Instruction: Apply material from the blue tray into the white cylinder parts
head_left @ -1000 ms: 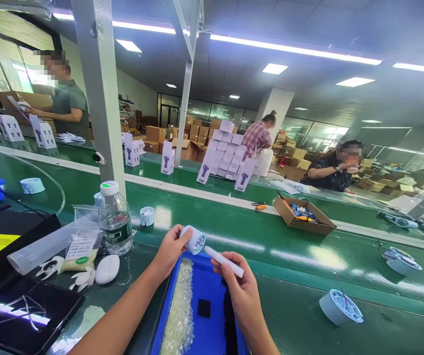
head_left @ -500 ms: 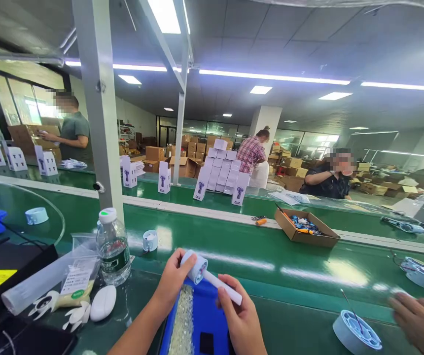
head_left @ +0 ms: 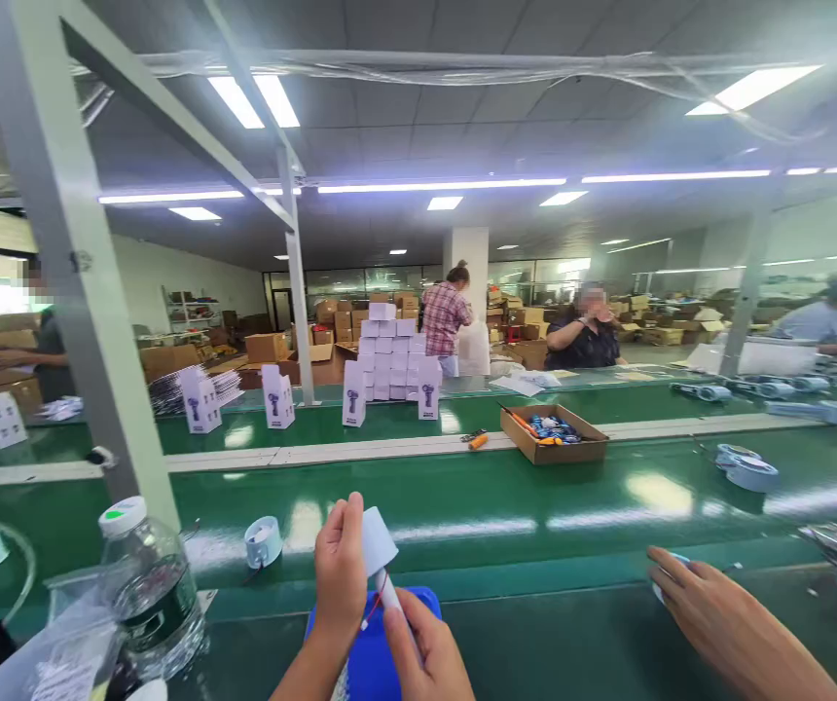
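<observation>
My left hand [head_left: 342,565] is closed around a light-blue round plastic housing [head_left: 379,540], above the front edge of the belt. A thin red wire [head_left: 371,610] hangs out below the housing. In my right hand [head_left: 425,647] is a white rod [head_left: 391,596], gripped between thumb and fingers, its far end up at the housing's underside. Whether the rod's tip is inside the housing is hidden. Directly beneath both hands lies a blue tray [head_left: 375,667], mostly covered by them.
A co-worker's hand [head_left: 717,613] reaches in from the right over a light-blue part. On the green belt [head_left: 462,492] are a housing [head_left: 263,542], a cardboard box of tools [head_left: 571,448] and more parts [head_left: 746,469]. A water bottle [head_left: 152,594] stands left.
The view has swung right and up. My left hand has turned the housing, so its side now faces me and the red wire shows. The co-worker's hand has come further in, over a part.
</observation>
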{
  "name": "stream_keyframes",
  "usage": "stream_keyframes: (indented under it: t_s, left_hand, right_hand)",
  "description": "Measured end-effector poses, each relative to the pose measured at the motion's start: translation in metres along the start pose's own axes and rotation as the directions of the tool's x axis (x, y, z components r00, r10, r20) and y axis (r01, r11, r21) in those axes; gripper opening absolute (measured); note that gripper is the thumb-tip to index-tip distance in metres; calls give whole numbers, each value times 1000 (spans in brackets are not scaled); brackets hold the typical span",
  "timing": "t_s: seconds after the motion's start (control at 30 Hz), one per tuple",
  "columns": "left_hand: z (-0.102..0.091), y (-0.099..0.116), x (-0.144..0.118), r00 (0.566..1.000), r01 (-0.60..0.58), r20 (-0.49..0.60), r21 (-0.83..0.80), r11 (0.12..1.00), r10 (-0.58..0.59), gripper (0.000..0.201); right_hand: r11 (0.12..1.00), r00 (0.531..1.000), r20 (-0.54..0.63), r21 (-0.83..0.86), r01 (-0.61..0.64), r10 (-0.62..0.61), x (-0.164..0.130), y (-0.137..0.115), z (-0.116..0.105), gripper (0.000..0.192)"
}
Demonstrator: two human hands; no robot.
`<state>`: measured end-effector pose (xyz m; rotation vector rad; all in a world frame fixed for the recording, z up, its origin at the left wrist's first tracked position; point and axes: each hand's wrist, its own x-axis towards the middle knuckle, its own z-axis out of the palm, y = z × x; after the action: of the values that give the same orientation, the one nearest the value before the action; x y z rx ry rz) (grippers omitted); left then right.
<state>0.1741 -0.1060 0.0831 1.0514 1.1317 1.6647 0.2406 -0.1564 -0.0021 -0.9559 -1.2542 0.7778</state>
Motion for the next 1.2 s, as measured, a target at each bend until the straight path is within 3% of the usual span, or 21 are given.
stream_keyframes:
  t_s: [0.17,0.3,0.37,0.47,0.5,0.63,0.73,0.8,0.9,0.97,1.03,1.1,1.2]
  left_hand:
    - [9,3,3,999,-11,37,-6,1000,11,47]
    - [14,-3,8,980,-35,197,40,999,27,38]
    - [15,-6,13,929,47,362,92,995,-77,38]
    - [12,-6,27,812,183,539,129,975,-224,40]
    - [11,-4,33,810,184,543,121,975,-220,40]
    - [-1,7,62,911,101,399,35,994,-107,45]
    - [-15,6,80,944,11,326,144,989,-58,46]
    - [-25,-1,88,951,-84,308,369,926,-37,50]
    - [-38,-20,96,935,-224,348,728,648,-68,47]
    - [-46,-34,99,900,-318,416,831,456,-130,36]
    - [-51,-48,101,863,-396,472,853,341,-178,27]
    - [-54,-60,100,851,-434,493,854,286,-180,33]
    - [-55,-68,98,831,-451,522,833,320,-189,47]
  right_hand:
    - [998,998,-60,64,8,-4,8,1,1,48]
    - [998,995,-99,62,-4,10,17,5,-4,57]
    - [999,992,-128,34,-18,22,19,7,-7,57]
    - [997,989,-151,-81,-10,-3,22,9,-11,53]
    - [992,988,-150,-129,0,-20,22,11,-11,51]
    - [967,985,-164,-254,17,-60,22,22,-8,45]
    - [965,969,-248,-255,-53,-13,21,29,-7,48]
    - [965,960,-279,-244,-95,24,20,30,-8,45]
    - [965,963,-266,-236,-112,46,18,26,-11,35]
    - [968,964,-263,-224,-111,49,17,22,-13,30]
    - [972,958,-283,-209,-106,44,16,18,-15,26]
    - [974,956,-290,-205,-95,32,15,14,-17,25]
    - [976,976,-219,-207,-68,22,12,9,-21,25]
